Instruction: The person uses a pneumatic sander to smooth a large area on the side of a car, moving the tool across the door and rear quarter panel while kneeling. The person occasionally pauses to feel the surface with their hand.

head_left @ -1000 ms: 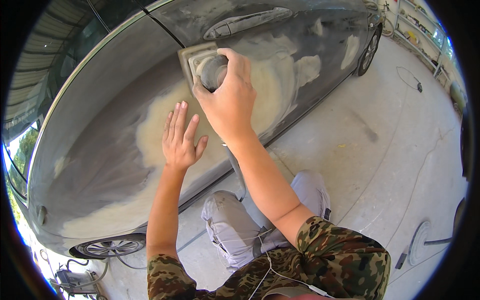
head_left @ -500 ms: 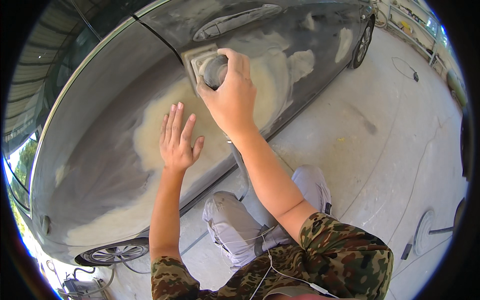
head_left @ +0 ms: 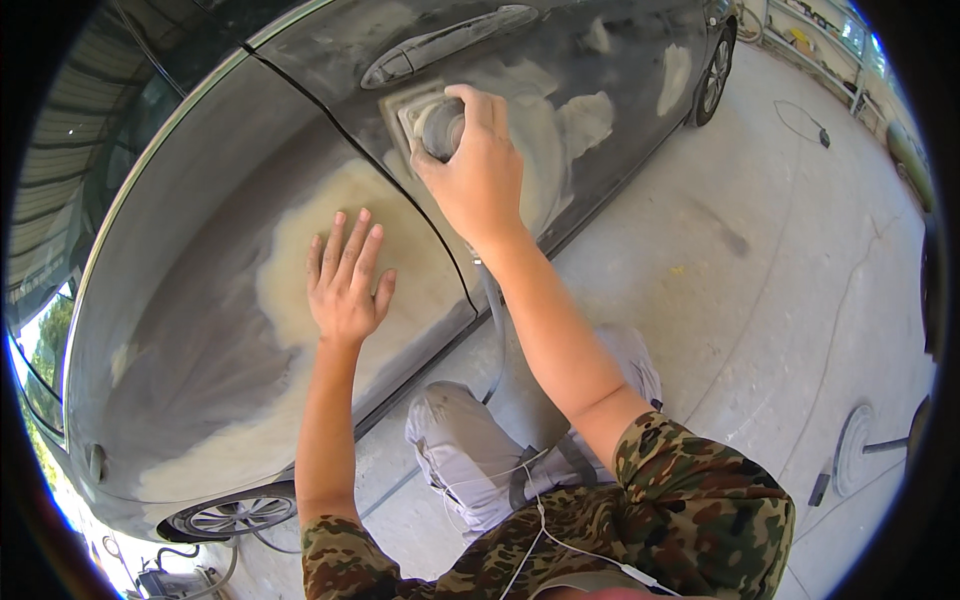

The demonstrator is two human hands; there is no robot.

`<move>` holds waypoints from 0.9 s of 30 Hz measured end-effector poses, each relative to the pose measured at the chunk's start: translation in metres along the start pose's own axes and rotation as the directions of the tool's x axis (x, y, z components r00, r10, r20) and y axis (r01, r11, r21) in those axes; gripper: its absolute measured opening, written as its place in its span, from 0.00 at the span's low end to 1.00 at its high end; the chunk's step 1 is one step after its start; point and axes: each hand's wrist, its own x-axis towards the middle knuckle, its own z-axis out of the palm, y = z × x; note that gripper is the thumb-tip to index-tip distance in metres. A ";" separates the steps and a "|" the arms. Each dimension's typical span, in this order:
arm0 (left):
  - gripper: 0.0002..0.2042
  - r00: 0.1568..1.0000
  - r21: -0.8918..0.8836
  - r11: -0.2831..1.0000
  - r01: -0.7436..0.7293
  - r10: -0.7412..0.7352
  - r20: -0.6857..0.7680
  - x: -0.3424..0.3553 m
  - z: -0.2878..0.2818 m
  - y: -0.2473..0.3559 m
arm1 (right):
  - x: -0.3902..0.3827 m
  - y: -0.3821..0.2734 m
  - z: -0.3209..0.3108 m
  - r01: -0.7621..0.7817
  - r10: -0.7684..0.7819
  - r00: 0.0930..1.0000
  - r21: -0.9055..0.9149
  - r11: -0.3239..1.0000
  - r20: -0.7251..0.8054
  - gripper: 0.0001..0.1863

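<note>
My right hand (head_left: 472,165) is wrapped round the dark round top of a power sander (head_left: 438,128), whose square pad lies against the car's side panel, just below the door handle (head_left: 440,46). A grey hose (head_left: 492,310) runs down from the sander beneath my right wrist. My left hand (head_left: 345,285) rests with fingers stretched out on a pale yellowish filler patch (head_left: 290,265) of the dark grey car (head_left: 200,300). A black door gap (head_left: 425,215) passes between my two hands. Part of the sander is hidden by my right hand.
One car wheel (head_left: 235,515) shows at lower left, another wheel (head_left: 715,78) at upper right. Thin cables cross the concrete floor (head_left: 700,300). A round-based stand (head_left: 853,450) is at far right, a shelf (head_left: 815,45) beyond. My bent knees are close to the car.
The sander in my right hand has moved rightward, off the door gap, which now shows more fully. My left hand has shifted slightly left and stays flat on the panel.
</note>
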 end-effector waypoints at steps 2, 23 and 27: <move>0.27 1.000 0.004 1.000 0.003 -0.003 -0.006 -0.001 -0.001 -0.001 | 0.002 0.003 -0.005 0.013 -0.013 1.000 -0.006 1.000 0.023 0.33; 0.35 0.990 0.087 0.996 0.026 -0.038 0.135 0.025 -0.017 0.001 | 0.022 0.036 -0.008 0.081 -0.080 0.995 -0.012 0.997 0.062 0.31; 0.37 0.988 0.166 0.986 0.014 -0.040 0.152 0.069 -0.018 -0.004 | 0.041 0.062 -0.019 0.075 -0.075 0.997 -0.038 0.996 0.003 0.31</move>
